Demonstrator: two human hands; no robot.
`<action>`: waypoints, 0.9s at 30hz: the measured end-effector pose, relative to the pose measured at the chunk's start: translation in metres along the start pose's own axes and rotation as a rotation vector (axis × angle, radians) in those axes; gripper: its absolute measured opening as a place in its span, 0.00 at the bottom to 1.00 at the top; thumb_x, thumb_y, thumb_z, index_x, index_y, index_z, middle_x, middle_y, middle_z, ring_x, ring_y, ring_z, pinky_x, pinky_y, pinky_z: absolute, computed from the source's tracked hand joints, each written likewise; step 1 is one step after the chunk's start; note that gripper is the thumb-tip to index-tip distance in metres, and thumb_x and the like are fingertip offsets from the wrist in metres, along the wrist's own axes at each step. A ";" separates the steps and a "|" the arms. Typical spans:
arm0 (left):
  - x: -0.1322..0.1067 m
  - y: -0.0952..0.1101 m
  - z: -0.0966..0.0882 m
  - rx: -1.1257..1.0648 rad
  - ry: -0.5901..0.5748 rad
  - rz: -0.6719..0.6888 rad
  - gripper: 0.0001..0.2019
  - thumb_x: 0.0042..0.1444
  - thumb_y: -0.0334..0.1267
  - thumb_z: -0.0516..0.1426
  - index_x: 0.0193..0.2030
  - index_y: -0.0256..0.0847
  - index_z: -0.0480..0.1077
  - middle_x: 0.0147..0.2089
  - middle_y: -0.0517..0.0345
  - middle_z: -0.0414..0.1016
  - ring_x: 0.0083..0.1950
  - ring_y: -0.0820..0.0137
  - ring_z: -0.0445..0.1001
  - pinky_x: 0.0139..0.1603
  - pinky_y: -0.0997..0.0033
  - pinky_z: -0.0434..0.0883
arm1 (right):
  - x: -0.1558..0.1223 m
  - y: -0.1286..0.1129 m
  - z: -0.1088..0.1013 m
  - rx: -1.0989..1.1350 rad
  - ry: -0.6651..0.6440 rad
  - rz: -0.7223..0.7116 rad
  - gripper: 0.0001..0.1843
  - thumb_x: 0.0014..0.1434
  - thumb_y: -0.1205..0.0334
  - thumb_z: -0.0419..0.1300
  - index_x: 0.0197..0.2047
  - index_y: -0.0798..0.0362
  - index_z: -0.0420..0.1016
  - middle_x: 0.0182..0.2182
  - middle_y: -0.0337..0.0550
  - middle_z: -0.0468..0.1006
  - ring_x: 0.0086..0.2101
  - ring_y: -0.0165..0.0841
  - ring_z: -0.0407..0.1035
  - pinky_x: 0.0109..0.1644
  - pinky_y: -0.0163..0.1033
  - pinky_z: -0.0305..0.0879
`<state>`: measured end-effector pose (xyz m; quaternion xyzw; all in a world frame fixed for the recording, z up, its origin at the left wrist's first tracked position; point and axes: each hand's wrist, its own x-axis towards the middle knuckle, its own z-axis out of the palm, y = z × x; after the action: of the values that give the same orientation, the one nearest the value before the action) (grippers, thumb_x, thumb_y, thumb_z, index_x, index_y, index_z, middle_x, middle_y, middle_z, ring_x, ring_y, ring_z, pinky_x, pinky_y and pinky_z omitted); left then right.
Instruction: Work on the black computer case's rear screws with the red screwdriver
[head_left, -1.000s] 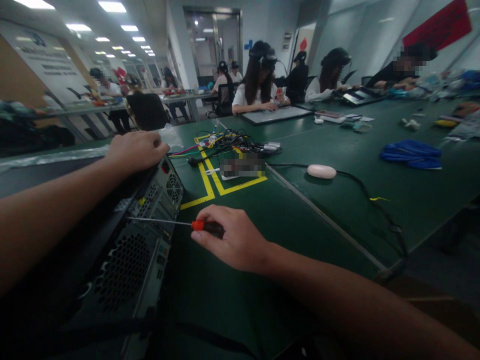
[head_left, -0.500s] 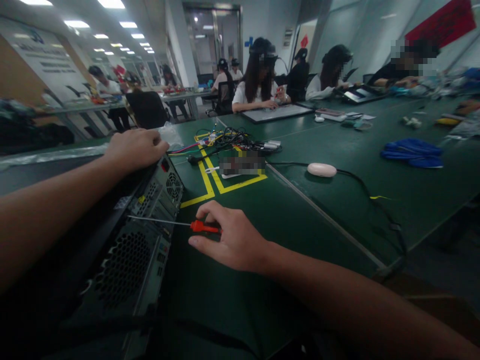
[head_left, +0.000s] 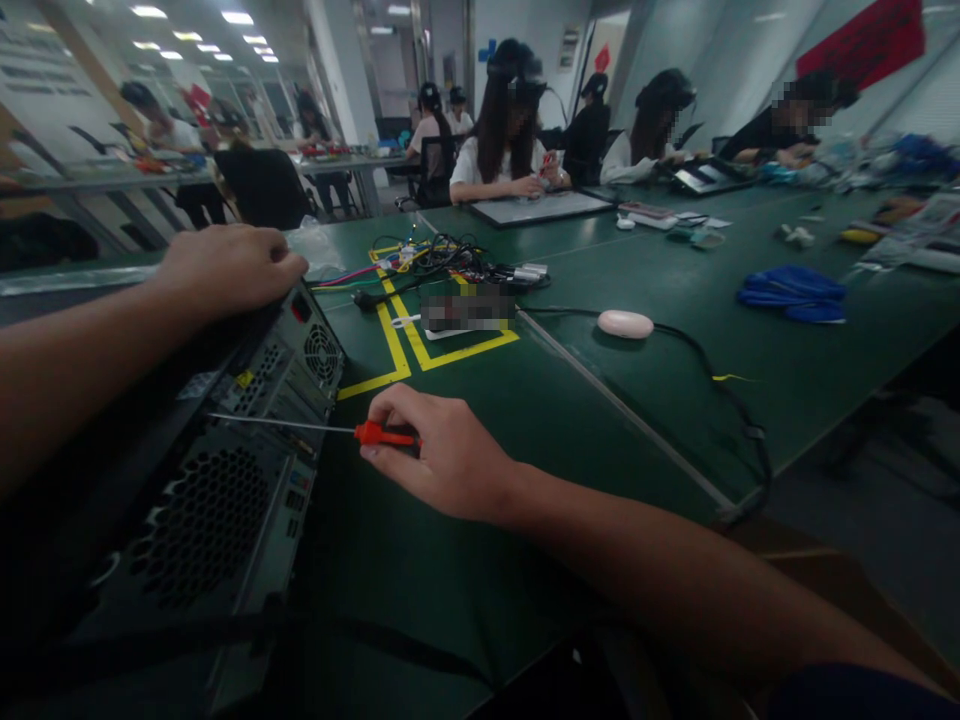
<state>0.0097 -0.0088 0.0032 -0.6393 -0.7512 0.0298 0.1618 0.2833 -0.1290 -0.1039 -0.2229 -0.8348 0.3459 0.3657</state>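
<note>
A dark desktop computer case takes up the left side, its back panel with vent grille and fan opening turned toward the right. My left hand rests on its top near the far rear corner, with the fingers bent over the edge. In my right hand is a screwdriver with an orange-red and black handle, the thumb and fingers closed round it. Its long thin shaft points left. The tip meets the rear edge of the case above the large grille; whether a screw sits there I cannot make out.
Beyond the case lie tangled cables and yellow tape marks on the green table. A pink oval device sits on a black cord, with a blue cloth-like bundle farther right. Several people work at the far side.
My view has shifted, so the whole scene sits farther left and slightly higher. My right thumb and fingers have closed in on the screwdriver handle. The tip stays at the case edge.
</note>
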 end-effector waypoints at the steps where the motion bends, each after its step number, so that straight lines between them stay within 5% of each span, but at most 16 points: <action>1: 0.000 0.000 0.000 0.001 -0.003 -0.006 0.32 0.67 0.54 0.42 0.58 0.33 0.76 0.62 0.32 0.77 0.65 0.36 0.75 0.59 0.37 0.74 | 0.000 0.000 0.000 0.004 -0.001 -0.002 0.08 0.69 0.59 0.63 0.47 0.51 0.69 0.40 0.39 0.78 0.38 0.33 0.73 0.43 0.39 0.66; 27: 0.001 0.000 -0.001 0.014 -0.017 0.010 0.34 0.66 0.53 0.40 0.57 0.29 0.76 0.62 0.28 0.77 0.64 0.34 0.75 0.59 0.35 0.74 | 0.000 -0.001 0.000 -0.011 0.040 -0.002 0.11 0.70 0.53 0.64 0.47 0.51 0.73 0.39 0.39 0.79 0.37 0.33 0.73 0.42 0.39 0.66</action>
<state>0.0100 -0.0080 0.0044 -0.6417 -0.7489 0.0413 0.1599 0.2832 -0.1294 -0.1034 -0.2309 -0.8295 0.3364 0.3814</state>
